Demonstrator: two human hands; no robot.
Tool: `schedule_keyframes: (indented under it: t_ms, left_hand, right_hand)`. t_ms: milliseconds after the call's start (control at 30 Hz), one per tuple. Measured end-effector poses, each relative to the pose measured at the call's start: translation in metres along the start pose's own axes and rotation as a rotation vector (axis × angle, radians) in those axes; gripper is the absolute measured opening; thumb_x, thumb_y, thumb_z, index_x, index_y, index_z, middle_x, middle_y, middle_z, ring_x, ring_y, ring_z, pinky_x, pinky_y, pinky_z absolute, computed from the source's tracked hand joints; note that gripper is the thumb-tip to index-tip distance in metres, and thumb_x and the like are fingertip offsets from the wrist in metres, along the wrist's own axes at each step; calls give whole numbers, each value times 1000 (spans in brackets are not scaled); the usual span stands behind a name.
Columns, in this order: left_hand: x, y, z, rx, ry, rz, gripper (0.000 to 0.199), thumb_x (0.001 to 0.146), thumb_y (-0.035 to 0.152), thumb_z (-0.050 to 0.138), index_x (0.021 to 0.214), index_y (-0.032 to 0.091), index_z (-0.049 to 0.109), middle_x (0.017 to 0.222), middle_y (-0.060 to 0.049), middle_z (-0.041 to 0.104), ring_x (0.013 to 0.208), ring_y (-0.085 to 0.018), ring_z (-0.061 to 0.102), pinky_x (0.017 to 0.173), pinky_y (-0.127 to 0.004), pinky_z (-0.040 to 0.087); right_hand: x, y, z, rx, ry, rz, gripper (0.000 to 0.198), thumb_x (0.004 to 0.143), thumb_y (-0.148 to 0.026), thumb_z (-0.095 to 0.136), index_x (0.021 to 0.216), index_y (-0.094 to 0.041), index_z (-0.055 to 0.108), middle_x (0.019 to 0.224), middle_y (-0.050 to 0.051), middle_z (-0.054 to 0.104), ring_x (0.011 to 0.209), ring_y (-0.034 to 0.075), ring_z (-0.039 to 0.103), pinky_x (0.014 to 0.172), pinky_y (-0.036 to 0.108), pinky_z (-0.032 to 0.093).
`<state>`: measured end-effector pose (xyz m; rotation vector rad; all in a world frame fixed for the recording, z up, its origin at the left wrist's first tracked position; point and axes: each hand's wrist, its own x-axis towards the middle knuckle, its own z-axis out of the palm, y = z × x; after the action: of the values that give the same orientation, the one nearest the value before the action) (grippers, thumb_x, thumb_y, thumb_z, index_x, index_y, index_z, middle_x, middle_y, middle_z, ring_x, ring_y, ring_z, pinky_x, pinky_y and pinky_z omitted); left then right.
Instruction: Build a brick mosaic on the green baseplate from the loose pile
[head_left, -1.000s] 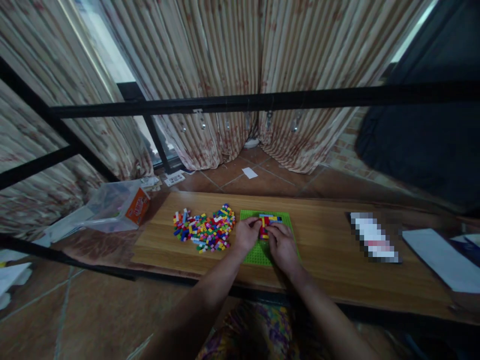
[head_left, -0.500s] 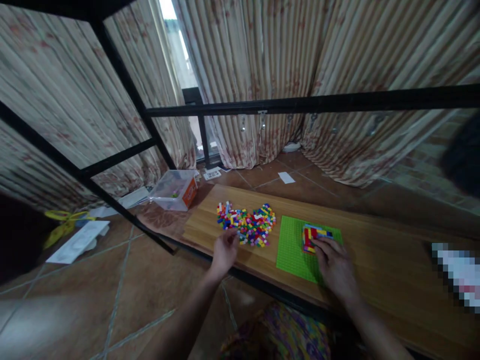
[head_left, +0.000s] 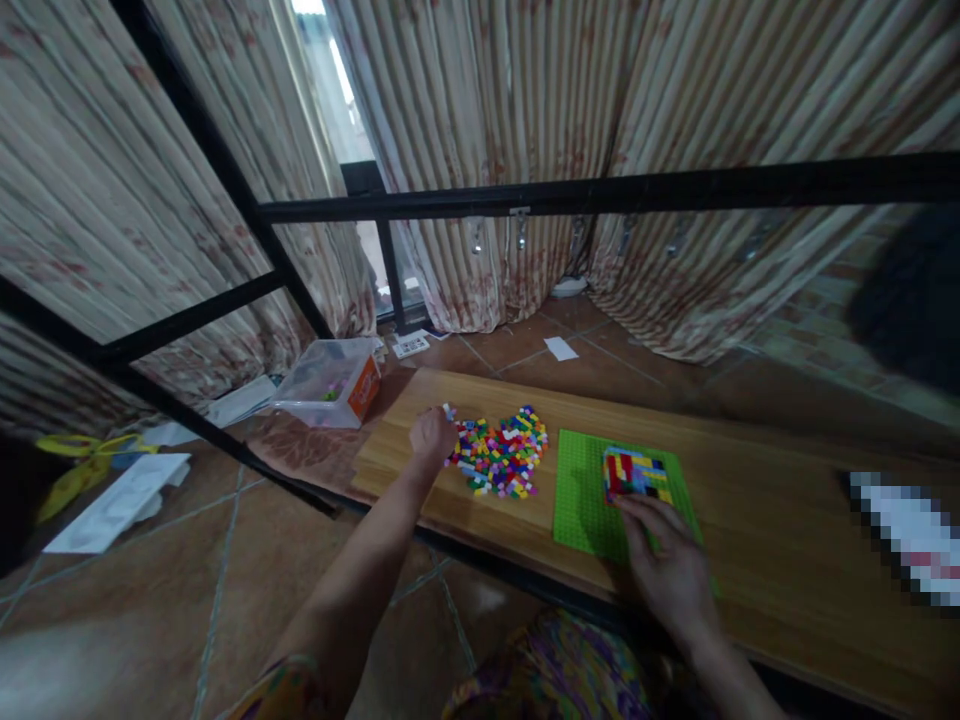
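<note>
A heap of small coloured toy bricks [head_left: 502,450] lies on the wooden board. My left hand [head_left: 433,437] is closed at the heap's left end, its fingertips turned down and partly hidden, so anything in them does not show. To the right lies a green studded baseplate [head_left: 576,490], carrying a low block of built-up bricks [head_left: 636,470] in red, yellow and blue. My right hand [head_left: 670,552] reaches over the plate's front part, thumb and fingers pinched at the block's near left corner. What sits in that pinch is too small to tell.
Beyond the board's left end stands a clear plastic box [head_left: 330,385] with a few pieces inside. A black metal frame bar [head_left: 585,190] crosses in front of the curtains. White papers [head_left: 561,348] lie on the tiled floor. A blurred-out object [head_left: 904,540] is on the board's right.
My left hand has moved left and away from me, from the heap's near side to its left end. My right hand has drawn back slightly from the block's top to its near edge.
</note>
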<state>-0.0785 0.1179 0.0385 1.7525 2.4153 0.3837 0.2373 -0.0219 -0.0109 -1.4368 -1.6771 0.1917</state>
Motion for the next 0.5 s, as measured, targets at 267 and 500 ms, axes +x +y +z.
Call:
schedule_keyframes:
  t_ms: [267,500]
  left_hand:
    - [-4,6,-10,35,14,5,29,90,27,46,104,13,67,104,-19,70,100,-31,65,83,-39,49]
    - [-98,55,-2,-515,-175,549,25,88,22,50,104,24,70,99,-4,72,87,-17,66,79,-27,51]
  right_hand:
    - [-10,-13,-14,101,17,145,25,92,-36,48,100,-26,69,106,8,68,102,24,62,92,45,48]
    - [-4,-36,-19,143,-24,151,26,94,-32,49,115,-26,64,113,7,66,106,21,61,93,40,50]
